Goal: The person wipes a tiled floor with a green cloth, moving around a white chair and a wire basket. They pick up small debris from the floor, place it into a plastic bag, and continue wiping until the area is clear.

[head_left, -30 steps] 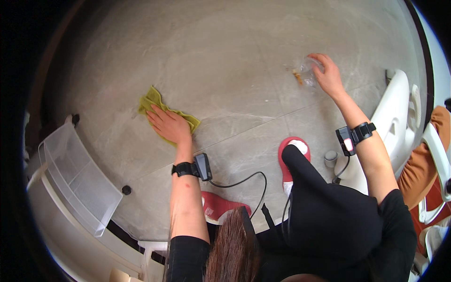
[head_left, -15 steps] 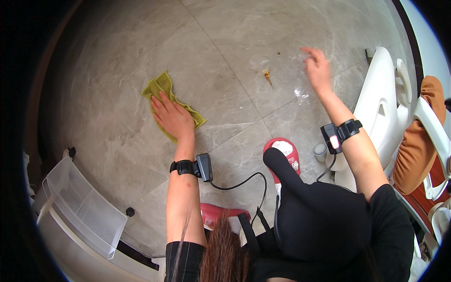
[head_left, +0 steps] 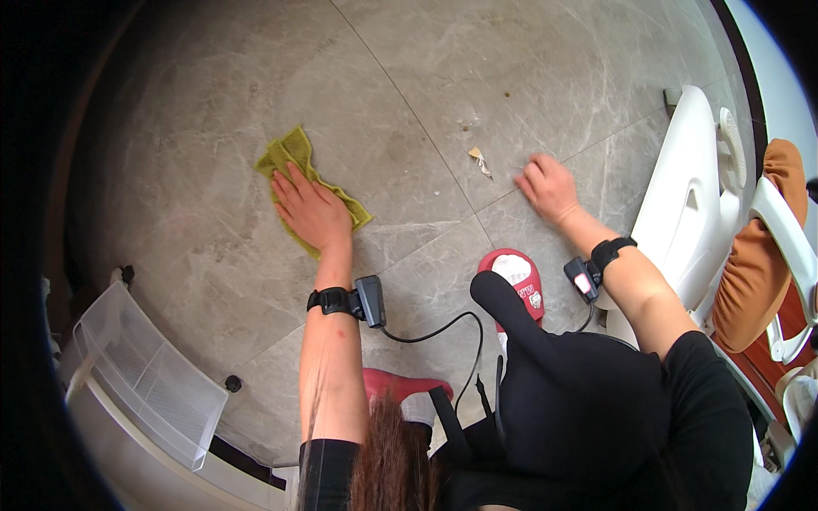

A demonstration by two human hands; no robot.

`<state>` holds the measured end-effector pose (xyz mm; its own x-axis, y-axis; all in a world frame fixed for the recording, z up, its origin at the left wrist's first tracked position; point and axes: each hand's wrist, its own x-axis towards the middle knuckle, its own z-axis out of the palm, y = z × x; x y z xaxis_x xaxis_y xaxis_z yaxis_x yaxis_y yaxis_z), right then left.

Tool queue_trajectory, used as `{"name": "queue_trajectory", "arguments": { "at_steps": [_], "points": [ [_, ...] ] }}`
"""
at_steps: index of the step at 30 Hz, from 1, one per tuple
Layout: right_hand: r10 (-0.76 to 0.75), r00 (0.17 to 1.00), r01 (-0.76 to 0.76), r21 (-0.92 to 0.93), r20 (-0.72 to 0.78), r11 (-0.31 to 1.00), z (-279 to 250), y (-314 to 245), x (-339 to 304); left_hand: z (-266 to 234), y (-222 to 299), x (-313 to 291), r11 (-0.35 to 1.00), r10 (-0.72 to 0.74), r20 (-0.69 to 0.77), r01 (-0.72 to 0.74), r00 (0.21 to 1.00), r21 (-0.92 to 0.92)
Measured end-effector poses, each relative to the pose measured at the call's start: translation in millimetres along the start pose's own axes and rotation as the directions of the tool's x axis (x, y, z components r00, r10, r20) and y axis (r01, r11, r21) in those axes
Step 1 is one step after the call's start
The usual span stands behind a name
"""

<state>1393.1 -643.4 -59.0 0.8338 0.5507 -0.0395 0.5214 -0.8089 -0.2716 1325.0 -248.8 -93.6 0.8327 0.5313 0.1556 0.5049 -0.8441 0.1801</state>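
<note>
Palm down, my left hand lies flat on a green cloth, fingers stretched out. The cloth is spread, rumpled, on the grey tiled floor, and its edges show around the hand. My right hand is low over the floor, fingers curled in; what they hold, if anything, is hidden. Just left of its fingertips, apart from them, lies a small torn tan and white scrap. Small crumbs lie beyond the scrap, and a dark speck sits farther off.
My feet in red slippers are close below. A white mesh rack on wheels stands at lower left. White furniture and a chair with an orange-brown cushion stand at right. Black cables run from both wrist devices.
My right hand has come nearer and leftward, its fingers curling in. The scrap has shifted slightly nearer and looks turned, with more white showing. My left hand and the cloth hardly moved.
</note>
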Motion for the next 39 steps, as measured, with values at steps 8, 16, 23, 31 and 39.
{"name": "queue_trajectory", "arguments": {
  "at_steps": [8,16,23,31,39],
  "points": [
    [0.235,0.892,-0.167,0.201,-0.387,0.965,-35.7,-1.1,66.3,0.8,-1.3,-0.8,1.0,0.008,-0.03,-0.008,1.0,-0.006],
    [0.121,0.987,-0.096,0.206,-0.108,0.974,-18.2,-62.9,95.5,0.7,-0.6,0.2,1.0,-0.002,-0.008,0.002,1.0,0.002],
    [-0.225,0.97,0.226,-0.002,-0.097,0.974,20.1,-42.7,84.0,0.1,0.0,0.3,1.0,-0.002,-0.006,0.002,1.0,-0.001],
    [0.167,0.951,0.008,0.562,-0.26,0.827,-5.2,-29.7,81.5,2.2,-2.0,-1.0,1.0,-0.009,-0.005,0.009,1.0,0.006],
    [0.251,0.968,-0.212,0.595,0.018,0.775,-41.3,-24.0,96.3,-2.6,-0.5,1.0,0.999,-0.007,0.028,0.008,1.0,-0.048]
  ]
}}
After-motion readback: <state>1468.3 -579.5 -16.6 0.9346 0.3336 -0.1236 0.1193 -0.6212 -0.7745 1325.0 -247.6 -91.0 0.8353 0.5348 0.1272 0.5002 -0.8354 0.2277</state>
